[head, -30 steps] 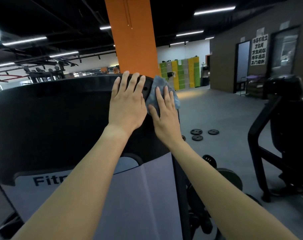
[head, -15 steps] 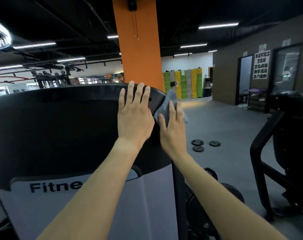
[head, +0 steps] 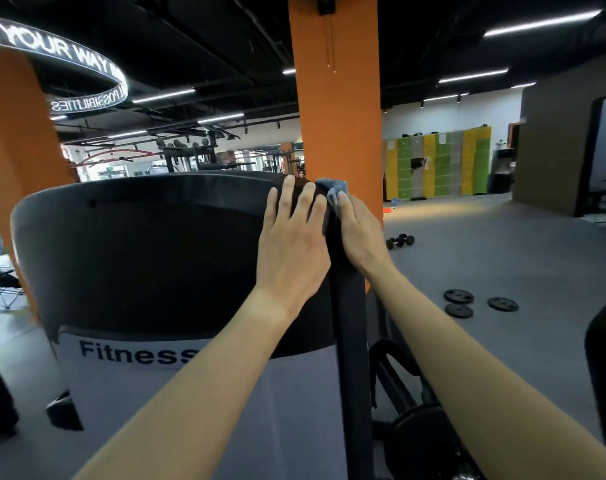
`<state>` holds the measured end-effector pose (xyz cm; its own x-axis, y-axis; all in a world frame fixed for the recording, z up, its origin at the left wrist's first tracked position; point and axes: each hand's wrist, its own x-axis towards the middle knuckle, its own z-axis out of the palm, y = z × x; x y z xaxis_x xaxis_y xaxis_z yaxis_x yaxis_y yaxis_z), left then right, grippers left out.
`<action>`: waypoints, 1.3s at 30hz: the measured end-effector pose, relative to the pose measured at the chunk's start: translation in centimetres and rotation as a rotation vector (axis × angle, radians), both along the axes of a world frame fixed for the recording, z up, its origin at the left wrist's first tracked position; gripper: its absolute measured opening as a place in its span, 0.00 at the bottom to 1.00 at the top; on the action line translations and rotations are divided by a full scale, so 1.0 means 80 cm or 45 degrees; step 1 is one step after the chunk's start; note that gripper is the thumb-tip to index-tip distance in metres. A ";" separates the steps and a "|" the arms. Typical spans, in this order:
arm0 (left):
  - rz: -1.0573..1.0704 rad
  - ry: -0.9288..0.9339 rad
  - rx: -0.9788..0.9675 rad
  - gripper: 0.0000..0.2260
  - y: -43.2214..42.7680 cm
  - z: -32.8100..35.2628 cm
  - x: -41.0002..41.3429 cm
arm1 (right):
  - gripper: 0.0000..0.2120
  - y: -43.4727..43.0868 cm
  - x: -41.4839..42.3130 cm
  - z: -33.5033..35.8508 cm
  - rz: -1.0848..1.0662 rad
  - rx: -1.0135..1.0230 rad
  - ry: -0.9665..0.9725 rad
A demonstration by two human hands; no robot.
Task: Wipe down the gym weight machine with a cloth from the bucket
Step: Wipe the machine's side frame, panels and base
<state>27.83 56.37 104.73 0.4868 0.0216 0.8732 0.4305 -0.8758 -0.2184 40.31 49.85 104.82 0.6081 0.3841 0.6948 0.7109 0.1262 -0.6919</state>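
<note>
The weight machine's tall cover point(head: 149, 258) fills the left and centre of the view, black above and grey below with the word "Fitness". My left hand point(head: 291, 247) lies flat on its black front near the top right corner, fingers straight. My right hand point(head: 355, 230) presses a grey-blue cloth point(head: 334, 190) against the cover's right side edge, just below the top corner. Only a small bunch of cloth shows above my fingers. No bucket is in view.
An orange pillar point(head: 336, 98) stands right behind the machine. Three weight plates point(head: 459, 296) and a pair of dumbbells point(head: 400, 240) lie on the grey floor to the right. Part of another black machine point(head: 603, 368) shows at the right edge. Coloured lockers point(head: 440, 164) line the far wall.
My view has swung left and risen. My right hand with the cloth has slid round onto the cover's side edge, so less cloth shows. My left hand stays flat near the corner.
</note>
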 end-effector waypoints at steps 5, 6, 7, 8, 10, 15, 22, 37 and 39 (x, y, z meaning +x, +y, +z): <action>0.024 -0.041 -0.025 0.22 0.006 -0.009 0.011 | 0.27 -0.003 -0.018 -0.084 -0.044 0.094 -0.020; 0.019 -0.046 -0.022 0.23 0.005 -0.010 0.012 | 0.28 -0.005 -0.015 -0.088 -0.043 0.071 -0.036; 0.015 -0.061 -0.023 0.23 0.005 -0.011 0.014 | 0.28 -0.007 -0.009 -0.082 -0.022 0.060 -0.052; 0.013 -0.078 -0.029 0.22 0.005 -0.011 0.016 | 0.26 -0.007 0.000 -0.071 0.013 0.059 -0.053; 0.014 -0.111 -0.044 0.21 0.004 -0.012 0.019 | 0.23 -0.001 0.025 -0.041 0.122 0.070 -0.014; 0.021 -0.142 -0.068 0.19 -0.001 -0.013 0.025 | 0.21 0.004 0.035 -0.034 0.257 0.167 0.164; 0.019 -0.133 -0.098 0.19 -0.002 -0.015 0.025 | 0.29 -0.001 0.000 -0.087 0.121 0.147 0.109; 0.031 -0.062 -0.124 0.21 -0.012 -0.013 0.015 | 0.29 0.000 -0.015 -0.109 -0.198 0.086 -0.206; 0.019 -0.050 -0.122 0.22 -0.010 -0.012 0.011 | 0.28 0.006 -0.012 -0.072 -0.163 0.096 -0.110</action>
